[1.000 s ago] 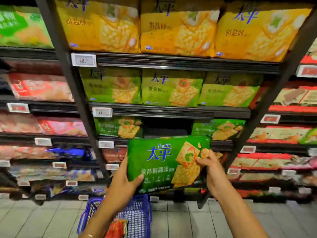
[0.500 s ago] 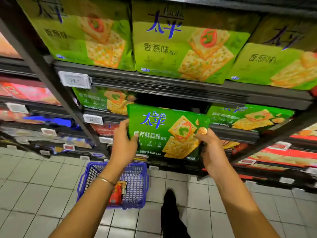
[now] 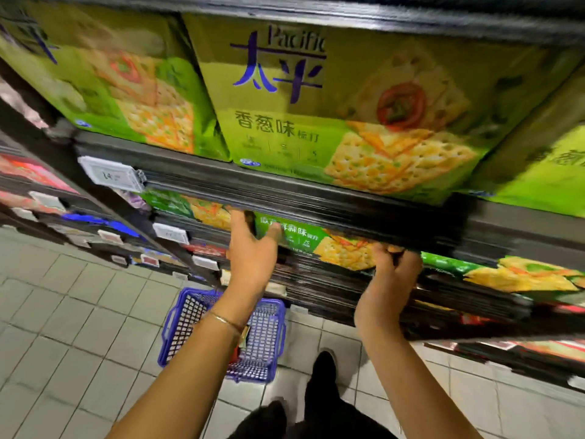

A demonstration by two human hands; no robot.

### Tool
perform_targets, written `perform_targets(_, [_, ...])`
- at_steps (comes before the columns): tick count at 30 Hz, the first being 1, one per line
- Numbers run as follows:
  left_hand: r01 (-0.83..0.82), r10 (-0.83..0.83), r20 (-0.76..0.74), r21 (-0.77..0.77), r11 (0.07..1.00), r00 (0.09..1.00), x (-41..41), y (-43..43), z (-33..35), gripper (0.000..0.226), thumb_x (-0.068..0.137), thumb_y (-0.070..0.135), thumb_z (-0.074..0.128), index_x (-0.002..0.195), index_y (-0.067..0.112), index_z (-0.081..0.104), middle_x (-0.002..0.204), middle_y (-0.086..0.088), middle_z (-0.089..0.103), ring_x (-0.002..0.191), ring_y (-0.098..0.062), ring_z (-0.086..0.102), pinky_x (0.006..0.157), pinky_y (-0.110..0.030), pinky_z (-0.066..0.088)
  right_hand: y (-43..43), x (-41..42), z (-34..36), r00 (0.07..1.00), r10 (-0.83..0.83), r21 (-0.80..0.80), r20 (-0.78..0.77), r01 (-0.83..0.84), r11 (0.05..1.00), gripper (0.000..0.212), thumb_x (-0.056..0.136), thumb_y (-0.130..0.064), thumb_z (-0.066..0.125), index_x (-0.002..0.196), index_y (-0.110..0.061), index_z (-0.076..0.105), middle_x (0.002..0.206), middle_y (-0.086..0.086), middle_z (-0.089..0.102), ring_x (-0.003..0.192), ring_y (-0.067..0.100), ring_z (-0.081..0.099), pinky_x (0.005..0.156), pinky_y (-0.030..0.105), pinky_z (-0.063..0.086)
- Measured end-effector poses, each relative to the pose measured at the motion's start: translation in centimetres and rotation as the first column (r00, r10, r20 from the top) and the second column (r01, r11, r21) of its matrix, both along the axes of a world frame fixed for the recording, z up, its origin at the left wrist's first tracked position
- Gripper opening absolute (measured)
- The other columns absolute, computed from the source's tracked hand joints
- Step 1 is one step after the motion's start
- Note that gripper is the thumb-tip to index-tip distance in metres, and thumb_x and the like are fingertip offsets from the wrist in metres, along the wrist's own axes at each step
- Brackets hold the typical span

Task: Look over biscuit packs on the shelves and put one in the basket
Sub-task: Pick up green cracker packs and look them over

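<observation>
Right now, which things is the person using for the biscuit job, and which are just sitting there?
For the job:
- dark green biscuit pack, gripped at its two ends
- left hand
- right hand
- blue basket on the floor

Just there:
- light green packs on the shelf above
- price tag
- red packs far left

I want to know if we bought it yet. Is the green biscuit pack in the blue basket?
No, the green biscuit pack is up at the shelf between both hands, while the blue basket sits on the floor below.
</observation>
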State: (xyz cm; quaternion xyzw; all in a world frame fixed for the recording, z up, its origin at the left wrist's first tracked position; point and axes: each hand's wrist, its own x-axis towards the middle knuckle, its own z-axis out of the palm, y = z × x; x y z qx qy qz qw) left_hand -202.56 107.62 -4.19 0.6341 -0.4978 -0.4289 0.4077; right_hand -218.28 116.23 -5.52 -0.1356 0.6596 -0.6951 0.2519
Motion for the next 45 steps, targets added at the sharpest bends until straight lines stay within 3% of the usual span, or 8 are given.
perform_targets(5, [-0.048, 0.048, 0.011, -0.004, 0.999, 0.999, -0.5, -0.2, -0.9, 0.026, 0.093, 0.002, 0.072, 0.102, 0.014, 0.050, 0.108, -0.014, 0.051, 0.108, -0.044, 0.059, 0.102, -0.056, 0.050, -0.7, 0.0, -0.7, 0.996, 0.076, -0.005, -0.051, -0.076, 0.997, 0.051, 0.085, -0.026, 0.058, 0.132, -0.005, 0.057, 0.122, 0.002, 0.061, 0.091, -0.019, 0.056, 0.075, -0.002, 0.039])
perform_targets(12, [-0.009, 0.011, -0.091, 0.022, 1.000, 0.996, -1.2, 0.3, -0.7, 0.033, 0.096, 0.001, 0.068, 0.120, 0.013, 0.049, 0.108, -0.008, 0.055, 0.100, -0.020, 0.057, 0.101, -0.044, 0.051, -0.6, -0.1, 0.2, 0.978, 0.205, 0.001, -0.039, -0.206, 0.979, 0.026, 0.086, -0.026, 0.060, 0.111, -0.033, 0.059, 0.108, -0.006, 0.062, 0.090, -0.009, 0.059, 0.081, 0.006, 0.043])
perform_targets(16, [0.014, -0.007, -0.169, 0.041, 0.999, 0.986, -1.1, 0.8, -0.9, 0.073, 0.099, -0.001, 0.065, 0.160, 0.008, 0.026, 0.106, -0.001, 0.049, 0.100, -0.011, 0.052, 0.093, -0.019, 0.044, 0.2, -1.1, 0.8, 0.962, 0.270, -0.043, 0.034, -0.268, 0.962, 0.032, 0.089, -0.026, 0.059, 0.120, -0.022, 0.053, 0.124, -0.008, 0.060, 0.113, 0.001, 0.059, 0.100, 0.017, 0.043])
perform_targets(21, [0.076, -0.060, -0.267, 0.050, 0.996, 0.962, -2.0, 2.8, -1.8, 0.073, 0.100, 0.000, 0.064, 0.160, 0.008, 0.023, 0.110, 0.000, 0.047, 0.094, -0.010, 0.051, 0.081, -0.009, 0.046, 3.8, -1.5, 0.3, 0.994, 0.051, -0.003, 0.095, -0.051, 0.999, 0.048, 0.106, -0.022, 0.058, 0.151, -0.018, 0.041, 0.152, 0.000, 0.050, 0.142, 0.011, 0.047, 0.115, 0.025, 0.036])
perform_targets(25, [0.252, -0.222, -0.316, 0.057, 0.966, 0.922, -4.4, 5.5, -1.6, 0.053, 0.100, 0.003, 0.066, 0.143, 0.017, 0.039, 0.123, -0.006, 0.051, 0.111, -0.018, 0.052, 0.096, -0.028, 0.046, 7.4, -4.6, 0.5, 0.988, -0.126, 0.051, 0.093, 0.122, 0.991, 0.048, 0.107, -0.023, 0.057, 0.152, -0.018, 0.042, 0.149, 0.003, 0.052, 0.140, 0.017, 0.049, 0.121, 0.037, 0.036])
perform_targets(30, [0.472, -0.448, -0.276, 0.022, 0.882, 0.850, -9.2, 8.1, -0.5, 0.037, 0.099, 0.003, 0.066, 0.126, 0.027, 0.056, 0.132, -0.011, 0.064, 0.124, -0.024, 0.063, 0.102, -0.029, 0.050, 9.1, -12.5, 2.3, 0.945, -0.327, 0.094, -0.018, 0.327, 0.940, 0.048, 0.108, -0.018, 0.052, 0.154, -0.011, 0.040, 0.156, 0.009, 0.046, 0.138, 0.019, 0.047, 0.104, 0.023, 0.036])
perform_targets(37, [0.527, -0.501, -0.227, 0.069, 0.847, 0.835, -15.1, 9.6, 0.4, 0.026, 0.103, 0.018, 0.065, 0.128, 0.012, 0.059, 0.135, -0.016, 0.063, 0.132, -0.030, 0.058, 0.096, -0.027, 0.048, 6.8, -19.7, 4.1, 0.941, -0.313, 0.109, -0.131, 0.327, 0.939, 0.046, 0.104, -0.017, 0.056, 0.147, -0.005, 0.046, 0.147, 0.014, 0.051, 0.132, 0.032, 0.051, 0.111, 0.038, 0.041])
perform_targets(45, [0.352, -0.299, -0.210, 0.293, 0.889, 0.931, -17.9, 11.0, -0.3, 0.054, 0.105, 0.032, 0.061, 0.155, 0.018, 0.045, 0.145, -0.002, 0.055, 0.133, -0.022, 0.054, 0.110, -0.033, 0.044, 4.8, -20.4, 2.2, 0.977, -0.211, 0.306, -0.014, 0.205, 0.930, 0.082, 0.093, -0.006, 0.056, 0.163, -0.012, 0.014, 0.167, 0.020, 0.021, 0.152, 0.042, 0.028, 0.123, 0.054, 0.030])
